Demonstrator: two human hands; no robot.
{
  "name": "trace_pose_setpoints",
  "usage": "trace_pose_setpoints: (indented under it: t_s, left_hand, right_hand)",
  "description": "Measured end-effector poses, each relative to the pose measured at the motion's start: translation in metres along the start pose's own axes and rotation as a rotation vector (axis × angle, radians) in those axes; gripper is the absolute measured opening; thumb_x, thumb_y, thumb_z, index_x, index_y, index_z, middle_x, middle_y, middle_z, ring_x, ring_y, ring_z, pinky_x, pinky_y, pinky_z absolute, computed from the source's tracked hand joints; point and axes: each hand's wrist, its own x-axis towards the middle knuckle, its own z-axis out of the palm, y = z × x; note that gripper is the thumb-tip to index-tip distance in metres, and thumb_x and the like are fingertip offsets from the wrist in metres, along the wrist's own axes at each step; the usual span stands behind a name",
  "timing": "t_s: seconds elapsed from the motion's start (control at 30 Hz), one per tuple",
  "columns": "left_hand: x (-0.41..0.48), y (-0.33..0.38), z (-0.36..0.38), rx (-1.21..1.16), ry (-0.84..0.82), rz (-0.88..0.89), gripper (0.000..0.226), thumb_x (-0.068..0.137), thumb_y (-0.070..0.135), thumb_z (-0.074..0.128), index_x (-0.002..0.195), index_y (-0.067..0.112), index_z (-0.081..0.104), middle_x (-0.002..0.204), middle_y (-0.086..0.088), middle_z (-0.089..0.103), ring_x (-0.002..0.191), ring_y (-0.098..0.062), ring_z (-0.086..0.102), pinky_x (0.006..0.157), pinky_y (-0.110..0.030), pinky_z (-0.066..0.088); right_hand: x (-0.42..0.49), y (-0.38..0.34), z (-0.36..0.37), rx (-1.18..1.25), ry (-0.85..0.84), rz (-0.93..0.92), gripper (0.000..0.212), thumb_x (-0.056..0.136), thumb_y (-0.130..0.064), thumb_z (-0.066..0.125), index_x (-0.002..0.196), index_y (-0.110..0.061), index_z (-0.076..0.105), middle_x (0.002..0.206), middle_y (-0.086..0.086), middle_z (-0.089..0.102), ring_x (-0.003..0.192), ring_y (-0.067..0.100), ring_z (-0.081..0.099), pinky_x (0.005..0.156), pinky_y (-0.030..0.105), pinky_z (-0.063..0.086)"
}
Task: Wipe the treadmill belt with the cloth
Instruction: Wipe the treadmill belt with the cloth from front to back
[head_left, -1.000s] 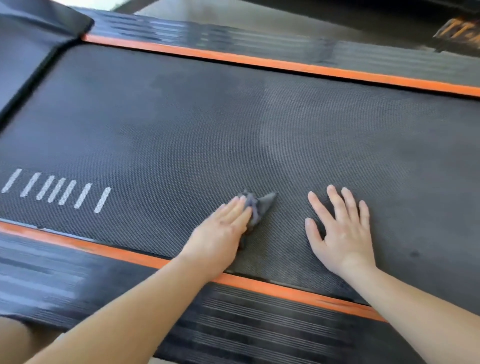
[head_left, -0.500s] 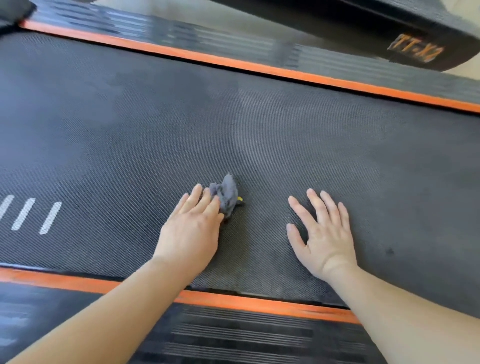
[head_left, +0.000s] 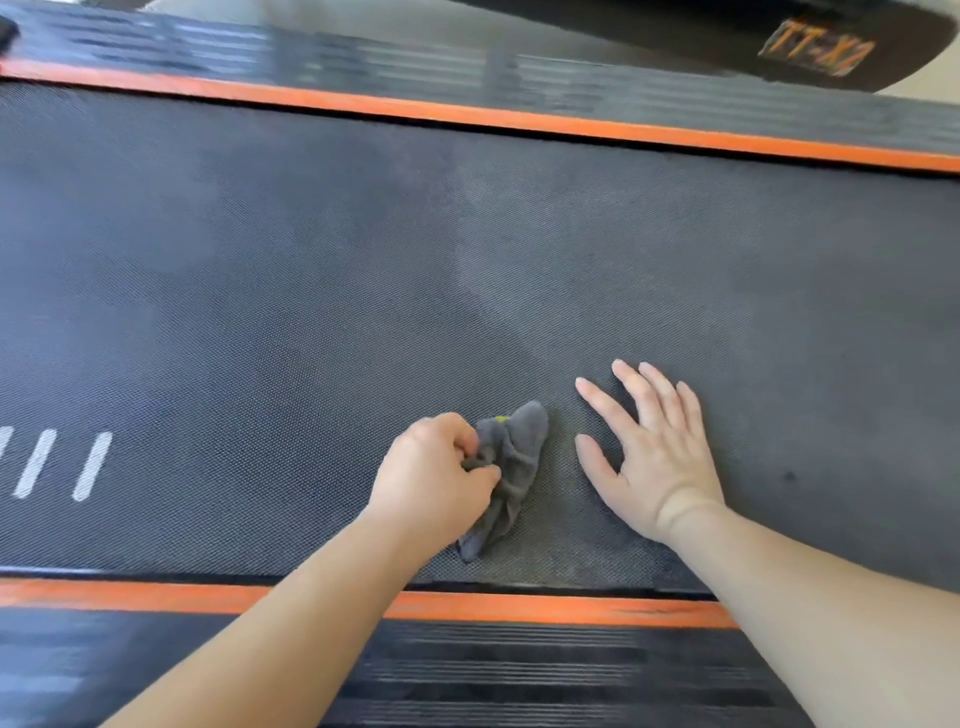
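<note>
An orange strip (head_left: 519, 609) is edging the ribbed near rail (head_left: 519, 675); a second strip (head_left: 467, 115) is edging the far rail (head_left: 363, 57). A black housing (head_left: 675, 31) with orange lettering (head_left: 818, 50) is lying beyond.

A pale, smooth floor (head_left: 311, 11) shows along the top edge, brightly lit. Over it at the upper right lies a black curved machine housing (head_left: 675, 31) with blurred orange lettering (head_left: 818, 52). A far glossy black ribbed side rail (head_left: 467, 67), edged by a far orange stripe (head_left: 467, 117), catches soft glare; a near black ribbed side rail (head_left: 519, 675) with a near orange stripe (head_left: 130, 595) runs along the bottom
</note>
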Motion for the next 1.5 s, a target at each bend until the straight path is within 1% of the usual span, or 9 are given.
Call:
trace_pose_setpoints:
  t_s: [0.3,0.4,0.5,0.6,0.8,1.03,1.23,1.4,1.5]
  left_hand:
    - [-0.032,0.054,-0.045,-0.295,-0.332,0.274,0.028,0.086,0.029,0.076,0.074,0.023,0.051,0.061,0.011,0.056,0.057,-0.009,0.050,0.055,-0.025,0.043]
    - [-0.018,0.052,-0.055,-0.343,-0.197,0.234,0.026,0.083,0.029,0.082,0.080,0.021,0.058,0.074,0.004,0.067,0.067,-0.010,0.059,0.066,-0.033,0.052]
    - [0.000,0.033,-0.059,0.081,-0.010,0.243,0.044,0.078,0.033,0.086,0.116,0.029,0.064,0.119,0.008,0.065,0.108,-0.009,0.059,0.096,-0.027,0.049]
    - [0.002,0.012,-0.037,0.426,0.179,0.487,0.056,0.078,0.028,0.080,0.131,0.019,0.062,0.140,-0.003,0.053,0.128,-0.030,0.050,0.108,-0.044,0.046]
    - [0.006,-0.028,0.029,0.550,-0.026,0.608,0.081,0.093,0.064,0.043,0.160,0.019,0.034,0.169,-0.001,0.025,0.158,-0.021,0.017,0.127,-0.041,0.021]
    - [0.037,-0.015,0.026,0.336,0.180,0.498,0.054,0.091,0.009,0.063,0.144,0.009,0.052,0.153,-0.007,0.051,0.147,-0.022,0.036,0.125,-0.042,0.025]
    - [0.017,-0.045,0.019,0.620,-0.093,1.047,0.048,0.095,0.017,0.039,0.137,0.018,0.064,0.156,-0.005,0.051,0.144,-0.022,0.047,0.120,-0.040,0.038]
    - [0.043,-0.027,0.006,0.472,0.160,0.652,0.048,0.083,0.008,0.043,0.123,0.014,0.068,0.138,-0.010,0.063,0.129,-0.029,0.061,0.116,-0.035,0.039]
    - [0.001,-0.024,0.030,0.465,0.016,0.797,0.047,0.081,0.011,0.046,0.123,0.013,0.067,0.134,-0.007,0.063,0.129,-0.028,0.056,0.115,-0.034,0.036]
  right_hand:
    - [0.001,0.005,0.003,-0.007,-0.018,-0.035,0.068,0.096,-0.068,0.036,0.159,-0.048,0.021,0.170,0.000,0.016,0.157,0.027,0.010,0.125,0.059,0.011]
    - [0.001,0.007,0.002,-0.007,-0.022,-0.044,0.071,0.092,-0.068,0.034,0.159,-0.048,0.020,0.170,0.001,0.016,0.158,0.028,0.009,0.126,0.059,0.010]
    - [-0.001,0.003,0.001,0.028,0.012,-0.023,0.067,0.094,-0.065,0.031,0.158,-0.046,0.030,0.169,0.001,0.020,0.158,0.027,0.011,0.126,0.059,0.010]
    - [0.000,0.002,0.000,0.034,0.041,-0.016,0.065,0.096,-0.065,0.031,0.157,-0.044,0.035,0.168,0.002,0.023,0.157,0.027,0.014,0.126,0.059,0.011]
    - [0.001,0.002,0.004,0.035,0.072,-0.032,0.064,0.096,-0.063,0.036,0.156,-0.043,0.038,0.167,0.003,0.026,0.156,0.029,0.018,0.125,0.060,0.012]
    - [0.001,0.002,0.004,0.042,0.082,-0.029,0.063,0.096,-0.063,0.036,0.156,-0.043,0.039,0.167,0.003,0.027,0.156,0.029,0.017,0.125,0.060,0.012]
    - [0.001,0.003,0.005,0.047,0.091,-0.057,0.068,0.089,-0.059,0.040,0.155,-0.040,0.042,0.167,0.004,0.028,0.156,0.031,0.019,0.124,0.061,0.014]
    - [0.001,0.001,0.004,0.039,0.072,-0.024,0.063,0.096,-0.064,0.035,0.156,-0.044,0.038,0.167,0.001,0.025,0.157,0.027,0.015,0.126,0.058,0.010]
    - [0.000,0.003,0.005,0.059,0.092,-0.043,0.067,0.092,-0.062,0.040,0.155,-0.042,0.041,0.166,0.003,0.028,0.156,0.030,0.018,0.125,0.060,0.013]
